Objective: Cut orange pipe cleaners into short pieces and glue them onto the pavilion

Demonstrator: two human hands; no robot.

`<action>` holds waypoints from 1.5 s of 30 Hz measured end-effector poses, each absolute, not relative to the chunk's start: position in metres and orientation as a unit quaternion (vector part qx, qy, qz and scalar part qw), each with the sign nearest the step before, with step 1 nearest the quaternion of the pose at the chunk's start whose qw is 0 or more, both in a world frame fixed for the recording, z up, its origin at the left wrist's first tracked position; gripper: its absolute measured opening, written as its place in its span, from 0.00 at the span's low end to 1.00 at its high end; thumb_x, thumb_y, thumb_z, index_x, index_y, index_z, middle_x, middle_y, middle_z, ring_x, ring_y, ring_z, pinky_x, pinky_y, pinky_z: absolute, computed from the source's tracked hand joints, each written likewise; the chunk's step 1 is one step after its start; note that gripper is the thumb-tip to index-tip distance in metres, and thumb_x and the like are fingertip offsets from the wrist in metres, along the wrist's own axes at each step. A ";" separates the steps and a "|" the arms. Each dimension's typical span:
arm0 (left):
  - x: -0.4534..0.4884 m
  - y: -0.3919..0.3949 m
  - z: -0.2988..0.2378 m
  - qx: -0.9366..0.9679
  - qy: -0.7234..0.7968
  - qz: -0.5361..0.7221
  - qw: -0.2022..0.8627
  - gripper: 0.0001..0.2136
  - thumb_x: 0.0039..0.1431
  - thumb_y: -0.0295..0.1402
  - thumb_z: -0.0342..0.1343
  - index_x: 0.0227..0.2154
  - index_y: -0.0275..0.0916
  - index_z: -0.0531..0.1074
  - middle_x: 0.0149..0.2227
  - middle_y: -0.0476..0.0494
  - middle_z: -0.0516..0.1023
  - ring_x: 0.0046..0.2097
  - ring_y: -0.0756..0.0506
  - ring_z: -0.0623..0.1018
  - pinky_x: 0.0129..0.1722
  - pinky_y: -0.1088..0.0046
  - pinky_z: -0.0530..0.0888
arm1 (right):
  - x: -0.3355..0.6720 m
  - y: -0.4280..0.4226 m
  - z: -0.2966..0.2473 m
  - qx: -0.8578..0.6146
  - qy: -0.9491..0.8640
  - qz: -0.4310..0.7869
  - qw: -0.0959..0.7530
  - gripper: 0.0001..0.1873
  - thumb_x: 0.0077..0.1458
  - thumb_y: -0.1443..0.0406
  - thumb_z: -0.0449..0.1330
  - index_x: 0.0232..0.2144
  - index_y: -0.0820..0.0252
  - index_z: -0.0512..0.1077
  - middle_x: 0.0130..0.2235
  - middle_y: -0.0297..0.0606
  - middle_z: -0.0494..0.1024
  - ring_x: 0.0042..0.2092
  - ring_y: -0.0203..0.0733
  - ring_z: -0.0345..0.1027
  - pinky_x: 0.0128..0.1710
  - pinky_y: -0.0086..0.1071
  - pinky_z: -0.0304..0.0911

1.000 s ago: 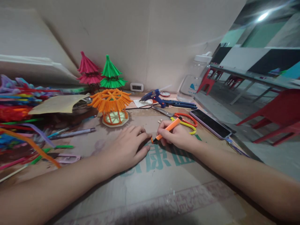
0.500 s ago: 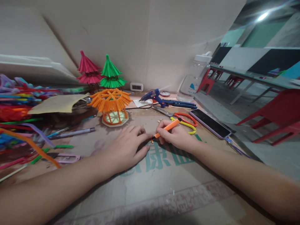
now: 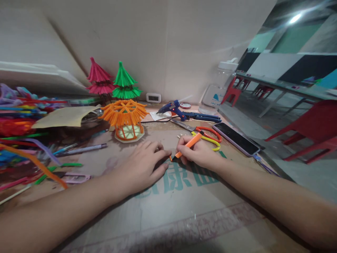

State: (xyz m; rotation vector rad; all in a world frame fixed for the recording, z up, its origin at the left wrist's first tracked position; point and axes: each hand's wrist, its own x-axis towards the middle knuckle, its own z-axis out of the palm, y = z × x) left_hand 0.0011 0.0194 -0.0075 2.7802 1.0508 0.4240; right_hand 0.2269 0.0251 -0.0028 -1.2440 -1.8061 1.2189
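My right hand (image 3: 196, 151) grips an orange highlighter (image 3: 190, 144) like a pen, its dark tip slanting down to the board. At that tip lies a short, thin orange piece (image 3: 171, 158), too small to make out fully. My left hand (image 3: 149, 160) rests on the board with its index fingertip against the upper end of this piece and the thumb close by. Beyond the left hand stands an orange pavilion model (image 3: 124, 114) of fuzzy sticks with a pale octagonal base. Scissors (image 3: 207, 135) with red and yellow handles lie just past my right hand.
Behind are a pink tower (image 3: 99, 75), a green tower (image 3: 125, 80), a small digital clock (image 3: 153, 97) and a blue glue gun (image 3: 172, 107). Rightward lie pliers (image 3: 202, 117), a phone (image 3: 235, 138) and a water bottle (image 3: 217, 88). Colourful pipe cleaners (image 3: 21, 116) heap at left.
The highlighter's tip has moved slightly down along the small orange piece, from its upper end to its lower end. My left hand has stayed nearly still.
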 end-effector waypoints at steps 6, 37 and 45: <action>0.001 0.019 -0.007 0.923 0.351 0.138 0.072 0.16 0.68 0.39 0.50 0.55 0.43 0.74 0.47 0.39 0.71 0.50 0.37 0.71 0.49 0.55 0.69 | 0.226 0.026 -0.004 -0.462 -0.690 0.457 0.320 0.09 0.59 0.61 0.57 0.29 0.57 0.65 0.20 0.28 0.73 0.21 0.32 0.62 0.21 0.25 0.54; 0.001 0.019 -0.008 0.922 0.349 0.154 0.069 0.14 0.68 0.40 0.50 0.50 0.41 0.75 0.46 0.39 0.72 0.48 0.37 0.71 0.49 0.56 0.70 | 0.227 0.025 -0.003 -0.467 -0.685 0.461 0.316 0.09 0.59 0.61 0.57 0.29 0.56 0.65 0.19 0.28 0.72 0.21 0.32 0.62 0.22 0.26 0.55; 0.000 0.020 -0.009 0.923 0.350 0.142 0.069 0.15 0.69 0.40 0.50 0.52 0.41 0.74 0.47 0.39 0.71 0.49 0.37 0.71 0.51 0.54 0.69 | 0.226 0.026 -0.004 -0.464 -0.690 0.459 0.313 0.09 0.59 0.62 0.57 0.28 0.57 0.65 0.19 0.28 0.72 0.20 0.32 0.61 0.21 0.25 0.54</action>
